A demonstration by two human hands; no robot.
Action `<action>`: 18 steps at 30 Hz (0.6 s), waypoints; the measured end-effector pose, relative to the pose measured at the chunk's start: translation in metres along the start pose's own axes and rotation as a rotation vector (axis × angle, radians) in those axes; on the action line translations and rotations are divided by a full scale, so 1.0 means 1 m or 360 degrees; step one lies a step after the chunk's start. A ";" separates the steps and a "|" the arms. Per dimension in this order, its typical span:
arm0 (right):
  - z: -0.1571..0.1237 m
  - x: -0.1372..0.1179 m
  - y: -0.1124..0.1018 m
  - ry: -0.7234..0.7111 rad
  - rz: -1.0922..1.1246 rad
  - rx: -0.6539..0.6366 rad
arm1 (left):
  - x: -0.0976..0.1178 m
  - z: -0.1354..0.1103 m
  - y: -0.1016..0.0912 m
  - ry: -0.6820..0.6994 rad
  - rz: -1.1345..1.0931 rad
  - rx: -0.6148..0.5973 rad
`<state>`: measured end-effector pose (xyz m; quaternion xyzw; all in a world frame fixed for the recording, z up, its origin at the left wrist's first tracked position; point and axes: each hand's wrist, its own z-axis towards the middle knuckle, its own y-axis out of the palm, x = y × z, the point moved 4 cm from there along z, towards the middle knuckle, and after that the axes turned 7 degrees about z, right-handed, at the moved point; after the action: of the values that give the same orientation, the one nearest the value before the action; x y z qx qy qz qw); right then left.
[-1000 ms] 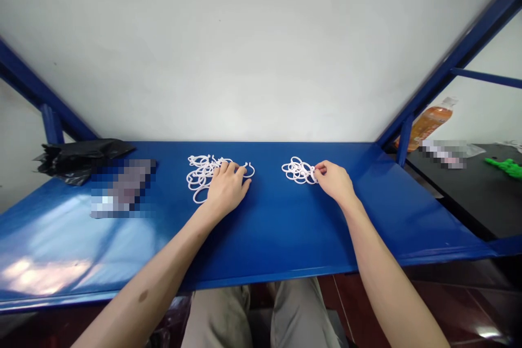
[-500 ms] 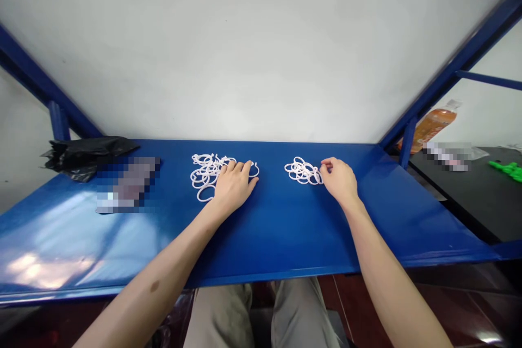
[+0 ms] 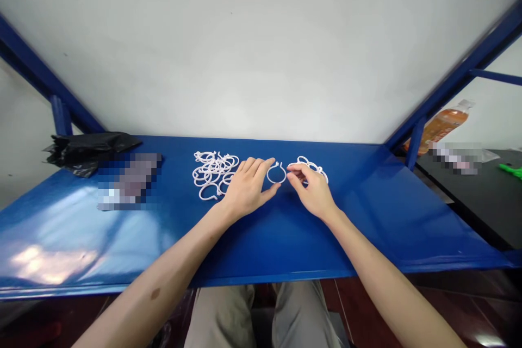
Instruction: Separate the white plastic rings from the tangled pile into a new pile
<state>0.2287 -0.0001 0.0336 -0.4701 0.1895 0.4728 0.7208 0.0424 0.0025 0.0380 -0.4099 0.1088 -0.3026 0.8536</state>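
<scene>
Flanking ring (image 3: 276,182): left grip (image 3: 247,187) spread at nine o'clock, perhaps guiding it; right grip (image 3: 313,190) at three, curled, hold unclear. Ring lies on desk (image 3: 281,244) between piles (image 3: 214,168), apart, likely easier to pinch.

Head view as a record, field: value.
surface: glossy blue tabletop
single item: white open plastic-looking ring, between the hands
left hand: spread, thumb and index beside ring; contact unclear
right hand: fingertips at ring's right edge; grip unclear
left of left hand: heaped white rings
near right hand: second white heap, partly hidden
far left: crumpled black plastic bag
</scene>
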 end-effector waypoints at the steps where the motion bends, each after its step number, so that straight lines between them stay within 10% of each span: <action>1: -0.001 -0.001 0.004 0.0041 0.0067 -0.0025 | 0.002 0.000 -0.001 0.0019 -0.0042 0.0006; 11: -0.002 0.000 0.012 0.0095 0.0178 0.0083 | 0.011 -0.006 0.014 -0.0315 -0.0603 -0.0289; 18: -0.002 -0.001 0.013 0.0083 0.0126 0.0117 | 0.011 -0.007 0.011 -0.0287 -0.0399 -0.0111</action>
<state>0.2178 -0.0013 0.0268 -0.4478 0.2438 0.4811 0.7132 0.0528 -0.0036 0.0259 -0.4753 -0.0098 -0.3649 0.8005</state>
